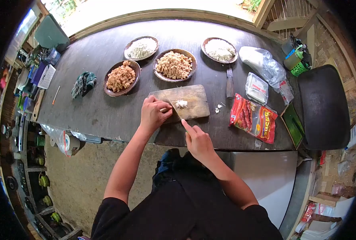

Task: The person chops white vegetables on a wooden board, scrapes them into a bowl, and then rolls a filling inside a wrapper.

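Observation:
A wooden cutting board (194, 100) lies on the dark table (106, 108) with a small pile of chopped white bits (181, 104) on it. My right hand (198, 140) grips a knife (174, 109), index finger stretched along it, and the blade lies slanted across the board's left part beside the white pile. My left hand (154, 114) rests on the board's left end. Its fingers are curled against the blade near the tip. A few white pieces (218, 108) lie on the table just right of the board.
Behind the board stand two bowls of brown fried pieces (121, 77) (175, 65) and two bowls of white food (141, 48) (219, 50). A second knife (229, 82), a red sausage packet (253, 118), plastic bags (262, 62) and a checked cloth (84, 83) lie around.

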`<state>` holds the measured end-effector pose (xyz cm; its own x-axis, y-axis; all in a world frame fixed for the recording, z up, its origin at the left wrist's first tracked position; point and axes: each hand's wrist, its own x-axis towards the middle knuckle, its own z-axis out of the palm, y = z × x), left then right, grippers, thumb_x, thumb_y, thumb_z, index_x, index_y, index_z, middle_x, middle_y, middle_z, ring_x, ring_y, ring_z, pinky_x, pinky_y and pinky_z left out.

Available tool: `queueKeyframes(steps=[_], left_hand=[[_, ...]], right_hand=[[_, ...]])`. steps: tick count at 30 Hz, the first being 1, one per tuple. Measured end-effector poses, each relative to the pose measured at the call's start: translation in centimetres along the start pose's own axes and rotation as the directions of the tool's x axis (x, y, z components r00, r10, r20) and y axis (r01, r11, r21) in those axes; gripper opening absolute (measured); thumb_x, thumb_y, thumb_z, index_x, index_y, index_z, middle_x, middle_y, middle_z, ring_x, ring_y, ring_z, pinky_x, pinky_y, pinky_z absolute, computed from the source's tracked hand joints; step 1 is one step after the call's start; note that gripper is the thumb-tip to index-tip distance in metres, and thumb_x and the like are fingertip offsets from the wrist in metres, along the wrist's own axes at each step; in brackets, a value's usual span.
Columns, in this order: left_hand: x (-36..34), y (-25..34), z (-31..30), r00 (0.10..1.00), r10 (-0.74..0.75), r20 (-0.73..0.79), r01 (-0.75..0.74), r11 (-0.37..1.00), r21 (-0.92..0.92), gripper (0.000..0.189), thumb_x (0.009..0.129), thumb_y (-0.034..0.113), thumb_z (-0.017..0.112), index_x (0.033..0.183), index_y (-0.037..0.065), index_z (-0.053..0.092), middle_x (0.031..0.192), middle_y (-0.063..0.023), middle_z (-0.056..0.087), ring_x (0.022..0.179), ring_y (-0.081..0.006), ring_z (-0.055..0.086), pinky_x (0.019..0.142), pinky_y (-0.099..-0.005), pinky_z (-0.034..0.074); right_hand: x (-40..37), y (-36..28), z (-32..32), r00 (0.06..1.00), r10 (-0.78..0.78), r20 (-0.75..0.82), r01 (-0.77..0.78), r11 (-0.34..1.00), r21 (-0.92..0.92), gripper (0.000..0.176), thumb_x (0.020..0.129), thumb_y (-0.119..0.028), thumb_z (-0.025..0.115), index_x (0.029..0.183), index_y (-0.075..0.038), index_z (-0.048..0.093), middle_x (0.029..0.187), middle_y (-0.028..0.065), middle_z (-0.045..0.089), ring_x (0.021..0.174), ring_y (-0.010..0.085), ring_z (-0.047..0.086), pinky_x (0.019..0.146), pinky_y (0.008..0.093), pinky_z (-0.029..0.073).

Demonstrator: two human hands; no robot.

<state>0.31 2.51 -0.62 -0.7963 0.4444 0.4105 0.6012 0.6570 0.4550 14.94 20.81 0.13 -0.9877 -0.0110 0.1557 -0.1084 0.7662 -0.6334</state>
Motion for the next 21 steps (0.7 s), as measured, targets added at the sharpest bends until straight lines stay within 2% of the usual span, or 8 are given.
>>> queueKeyframes(steps=[14, 21], left_hand=[[-0.1, 0.0, 0.1, 0.999, -0.001, -0.035, 0.002, 0.999, 0.051, 0.013, 0.071, 0.026, 0.083, 0.079, 0.016, 0.081, 0.078, 0.0008, 0.075, 0.078, -0.0213, 0.059, 0.079, -0.0359, 0.045], [-0.2, 0.2, 0.2, 0.999, 0.008, -0.049, -0.006, 0.999, 0.044, 0.013, 0.072, 0.026, 0.082, 0.080, 0.016, 0.081, 0.076, -0.0009, 0.074, 0.078, -0.0222, 0.059, 0.079, -0.0366, 0.045]], right_hand=[[0.1, 0.6, -0.3, 0.998, -0.061, -0.020, 0.061, 0.998, -0.002, 0.052, 0.098, -0.011, 0.059, 0.150, -0.014, 0.052, 0.086, 0.0168, 0.060, 0.071, 0.0398, 0.067, 0.065, 0.0506, 0.057], [0.4, 0.3, 0.7, 0.999, -0.032, -0.017, 0.031, 0.999, -0.036, 0.054, 0.094, -0.006, 0.062, 0.147, -0.015, 0.055, 0.085, 0.0162, 0.059, 0.071, 0.0398, 0.065, 0.065, 0.0504, 0.056]])
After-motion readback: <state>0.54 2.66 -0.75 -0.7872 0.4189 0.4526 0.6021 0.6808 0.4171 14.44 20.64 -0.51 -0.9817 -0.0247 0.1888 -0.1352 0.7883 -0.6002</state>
